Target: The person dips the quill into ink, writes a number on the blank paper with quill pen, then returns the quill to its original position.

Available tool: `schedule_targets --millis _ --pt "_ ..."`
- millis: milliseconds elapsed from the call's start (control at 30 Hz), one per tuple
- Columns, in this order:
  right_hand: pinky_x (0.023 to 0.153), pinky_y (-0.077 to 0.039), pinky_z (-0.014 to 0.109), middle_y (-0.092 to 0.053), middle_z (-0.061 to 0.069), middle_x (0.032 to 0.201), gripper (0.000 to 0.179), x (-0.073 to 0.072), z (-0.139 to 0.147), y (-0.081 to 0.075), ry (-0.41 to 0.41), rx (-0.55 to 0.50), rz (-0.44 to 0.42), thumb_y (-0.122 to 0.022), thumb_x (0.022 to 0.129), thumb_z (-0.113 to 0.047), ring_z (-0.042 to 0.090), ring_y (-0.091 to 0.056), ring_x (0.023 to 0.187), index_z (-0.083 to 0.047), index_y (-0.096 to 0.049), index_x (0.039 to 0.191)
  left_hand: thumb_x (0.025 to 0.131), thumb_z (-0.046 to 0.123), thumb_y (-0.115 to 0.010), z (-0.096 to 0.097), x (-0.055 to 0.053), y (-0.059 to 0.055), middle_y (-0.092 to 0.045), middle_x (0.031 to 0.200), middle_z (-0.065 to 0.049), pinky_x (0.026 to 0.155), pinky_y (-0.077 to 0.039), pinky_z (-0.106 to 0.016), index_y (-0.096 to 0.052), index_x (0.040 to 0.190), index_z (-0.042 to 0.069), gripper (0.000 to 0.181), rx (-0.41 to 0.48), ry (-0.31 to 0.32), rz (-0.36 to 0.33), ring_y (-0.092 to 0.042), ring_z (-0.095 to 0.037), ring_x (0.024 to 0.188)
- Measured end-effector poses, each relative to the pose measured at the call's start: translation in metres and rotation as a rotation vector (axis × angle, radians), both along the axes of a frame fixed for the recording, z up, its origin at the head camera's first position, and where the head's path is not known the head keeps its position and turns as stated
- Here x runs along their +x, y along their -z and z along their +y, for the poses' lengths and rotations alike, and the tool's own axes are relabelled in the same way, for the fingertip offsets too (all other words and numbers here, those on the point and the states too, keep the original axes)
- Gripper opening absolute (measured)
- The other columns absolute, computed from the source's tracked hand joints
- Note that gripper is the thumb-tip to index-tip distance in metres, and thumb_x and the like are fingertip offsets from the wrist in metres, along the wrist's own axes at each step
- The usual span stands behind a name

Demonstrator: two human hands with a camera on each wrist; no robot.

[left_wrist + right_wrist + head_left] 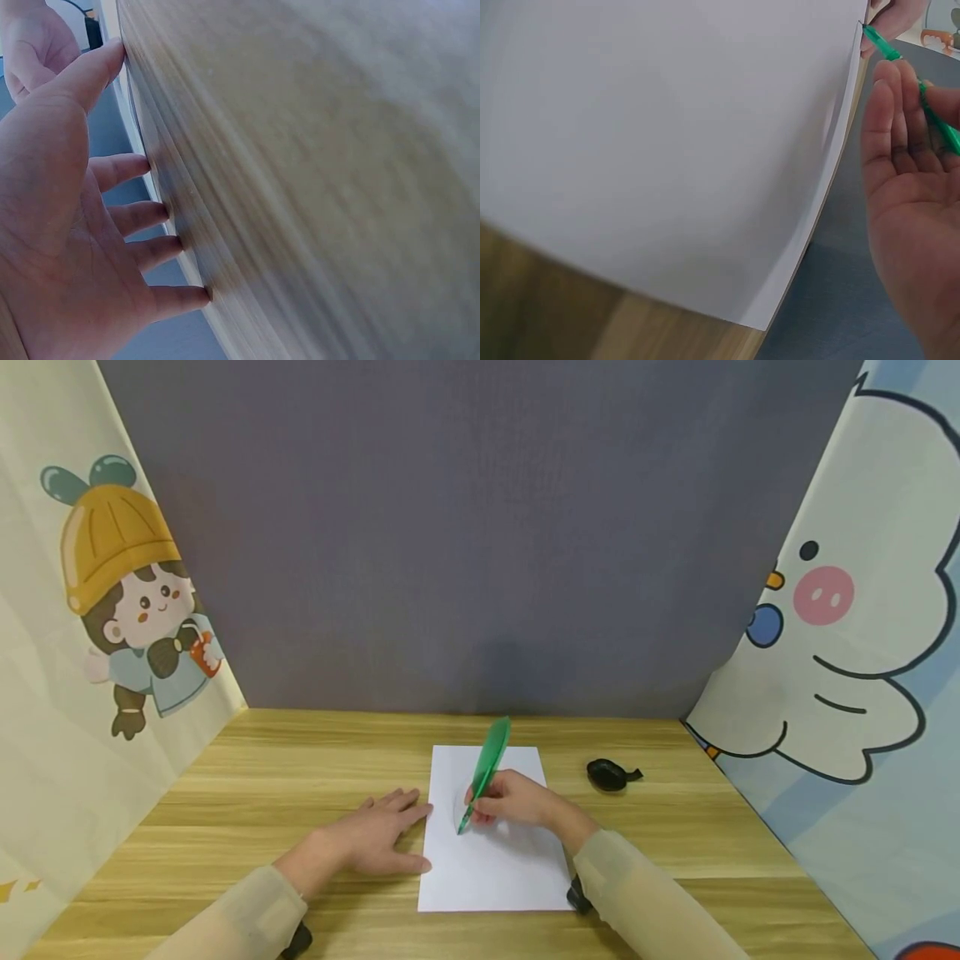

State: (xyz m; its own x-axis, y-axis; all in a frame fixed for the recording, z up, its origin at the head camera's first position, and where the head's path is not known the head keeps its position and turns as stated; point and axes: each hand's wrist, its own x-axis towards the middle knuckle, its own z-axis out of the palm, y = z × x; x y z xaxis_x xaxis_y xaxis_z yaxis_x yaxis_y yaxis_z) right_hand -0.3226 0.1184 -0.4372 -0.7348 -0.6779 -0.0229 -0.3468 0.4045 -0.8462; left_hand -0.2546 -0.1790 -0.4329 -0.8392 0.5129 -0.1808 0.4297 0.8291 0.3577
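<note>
Right hand (519,797): grip pinches green feather pen (491,755), feather slanting up, tip down at white sheet (491,878). Sheet lies flat on wood-grain surface (337,750). Left hand (378,837): grip spread, fingertips down, thumb and index tips at sheet's left edge. Small black object (607,775) rests on surface, right of sheet.

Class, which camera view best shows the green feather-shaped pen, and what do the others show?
The head view: the green feather-shaped pen appears nearly whole there, from plume to tip. The right wrist view shows only part of it, tip included, cut off at the right edge; the left wrist view shows none of it.
</note>
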Motion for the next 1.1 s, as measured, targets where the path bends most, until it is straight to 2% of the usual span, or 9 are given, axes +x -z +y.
schedule_targets --millis 500,1100 --pt "0.081 -0.065 0.029 -0.082 0.012 0.097 0.019 0.008 0.004 -0.003 -0.011 0.005 -0.028 -0.064 0.108 -0.009 0.013 -0.073 0.085 0.003 -0.077 0.114 0.097 0.071 -0.07 0.001 0.001 -0.001 -0.029 0.181 -0.016 0.132 -0.024 -0.074 -0.044 0.17 0.018 0.094 -0.001 -0.003 0.001 -0.025 -0.043 0.169" --pt "0.08 -0.066 0.031 -0.081 0.013 0.096 0.018 0.017 0.012 -0.001 -0.032 0.014 -0.013 -0.064 0.108 -0.01 0.013 -0.072 0.085 0.002 -0.077 0.113 0.097 0.072 -0.069 0.0 0.001 0.0 -0.028 0.181 -0.017 0.132 -0.024 -0.074 -0.043 0.17 0.018 0.095 0.003 0.005 -0.001 -0.024 -0.043 0.169"
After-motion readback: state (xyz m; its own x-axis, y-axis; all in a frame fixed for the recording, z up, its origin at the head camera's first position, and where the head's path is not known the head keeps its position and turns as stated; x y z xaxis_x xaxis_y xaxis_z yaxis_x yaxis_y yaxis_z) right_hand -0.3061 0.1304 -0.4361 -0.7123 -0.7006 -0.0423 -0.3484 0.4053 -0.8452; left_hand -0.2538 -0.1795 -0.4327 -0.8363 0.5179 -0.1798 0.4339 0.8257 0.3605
